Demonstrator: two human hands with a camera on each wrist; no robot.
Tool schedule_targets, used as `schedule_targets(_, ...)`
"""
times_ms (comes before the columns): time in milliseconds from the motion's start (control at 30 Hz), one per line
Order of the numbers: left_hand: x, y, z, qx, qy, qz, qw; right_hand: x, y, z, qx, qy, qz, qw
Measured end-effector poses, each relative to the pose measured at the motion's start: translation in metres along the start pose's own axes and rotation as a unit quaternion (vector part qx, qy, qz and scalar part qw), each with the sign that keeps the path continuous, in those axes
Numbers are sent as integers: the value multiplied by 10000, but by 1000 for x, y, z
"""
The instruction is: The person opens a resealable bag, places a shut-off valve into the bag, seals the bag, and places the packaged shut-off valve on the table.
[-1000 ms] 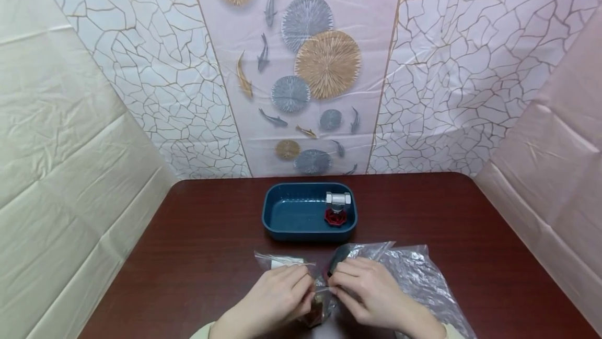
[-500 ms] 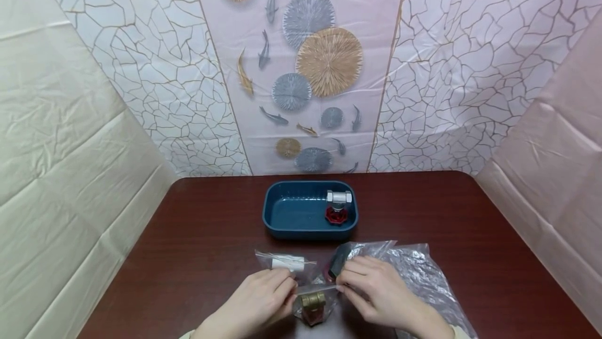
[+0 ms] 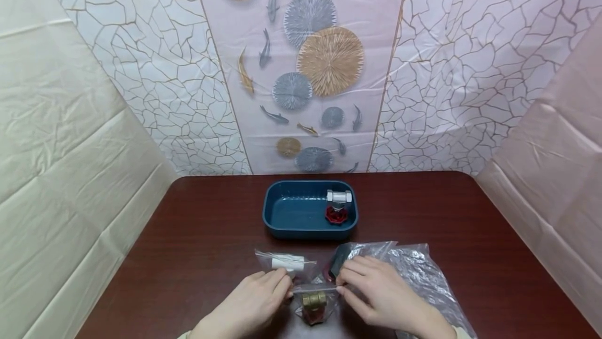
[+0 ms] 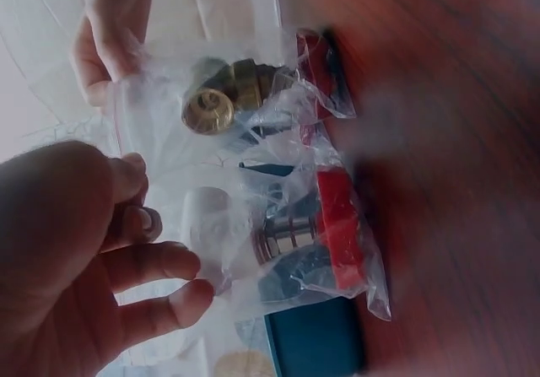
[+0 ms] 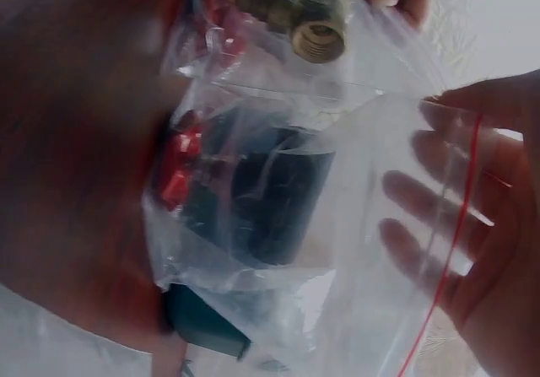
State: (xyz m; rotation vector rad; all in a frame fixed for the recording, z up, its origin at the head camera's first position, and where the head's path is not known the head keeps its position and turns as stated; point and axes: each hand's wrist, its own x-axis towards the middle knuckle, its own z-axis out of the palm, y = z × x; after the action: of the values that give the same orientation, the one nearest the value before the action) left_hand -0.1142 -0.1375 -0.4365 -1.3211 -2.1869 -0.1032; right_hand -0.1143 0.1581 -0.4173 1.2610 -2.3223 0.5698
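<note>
A clear zip bag [image 3: 324, 300] with a brass valve [image 3: 314, 300] inside stands between my hands. My left hand [image 3: 256, 297] pinches the left end of its top edge between thumb and finger. The other end is pinched by my right hand [image 3: 376, 289]. The bag's red handwheel [image 4: 314, 69] is low against the dark table. Just beyond, a second clear bag holds a valve with a white top [image 3: 288, 262] and a red wheel [image 4: 339, 225]. Near my right fingers lies another bag, with a black part [image 5: 283, 196] and a red wheel [image 5: 180, 162] in it.
A blue tray [image 3: 301, 234] stands farther back, with a silver valve [image 3: 338, 198] with a red handwheel at its right end. A large crumpled clear plastic sheet or bag [image 3: 423, 271] lies to the right. Patterned cloth [image 3: 305, 119] hangs behind the table [image 3: 207, 224].
My left hand has shifted left, away from the right hand. The bag's top edge is now stretched between them, and the brass valve shows fully. My right hand has moved only slightly right.
</note>
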Motion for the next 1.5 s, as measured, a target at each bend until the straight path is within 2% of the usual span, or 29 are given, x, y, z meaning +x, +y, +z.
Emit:
schedule_targets(67,-2,-1,1,-85,-194,-25,9998,1,-1,-1,73,-67,26,9999)
schedule_targets(200,-3,-1,0,-308,-464,-84,9984,4,-1,2,232,61,-298,9993)
schedule_targets(300,2,2,-2,-619,-416,-106,9972,6,-1,5,434,171,-609,9971)
schedule_targets(433,13,8,0,-805,-103,86,9967,10,-4,8,754,294,-850,9931)
schedule_targets(533,17,11,1,-754,137,225,9968,10,-5,10,796,382,-883,9922)
schedule_targets(600,17,10,0,-797,216,199,9964,9,-5,11,828,380,-838,9923)
schedule_targets(833,-4,-10,-14,-944,282,-79,9951,-5,1,9,892,378,-550,9938)
schedule_targets(1033,-30,-40,-33,-500,219,-219,9983,-15,11,-2,595,813,-427,9940)
schedule_targets(1167,-43,-64,-41,-171,256,-655,9974,-21,20,-15,313,1274,-112,9913)
schedule_targets(1300,-50,-83,-44,16,211,-1134,9933,-35,28,-33,33,1389,616,9884)
schedule_targets(1433,-51,-92,-40,121,148,-1449,9893,-58,34,-51,-383,816,1648,9822)
schedule_targets(1500,-50,-94,-36,163,158,-1580,9872,-73,36,-59,-467,199,2269,9726)
